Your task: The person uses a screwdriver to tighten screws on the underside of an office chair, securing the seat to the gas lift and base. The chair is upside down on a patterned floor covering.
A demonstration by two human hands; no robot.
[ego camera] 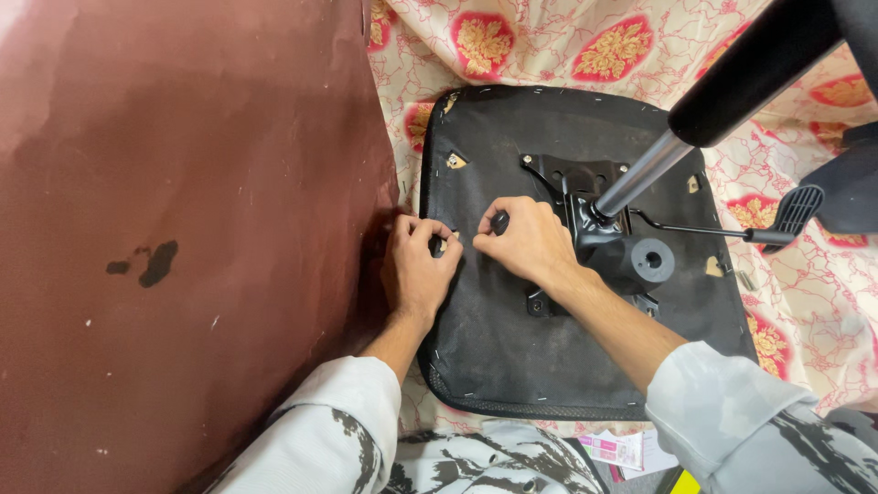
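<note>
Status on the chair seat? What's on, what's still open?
Done: the mechanism plate with gas cylinder and lever sits on the upturned seat. In hand: right hand grips a dark tool handle; left hand pinches something small by the seat's left edge. Left: can't tell.

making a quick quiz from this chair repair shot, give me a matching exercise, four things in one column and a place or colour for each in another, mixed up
Things:
1. left hand
2. metal column
3. brown panel
4. lever paddle

Places or colours:
A. fills the left of the view, with dark stains
B. at the seat underside's left edge
C. over the flowered cloth, right of the seat
D. rising from the black mounting plate

Pairs: 1-B, 2-D, 3-A, 4-C
</note>
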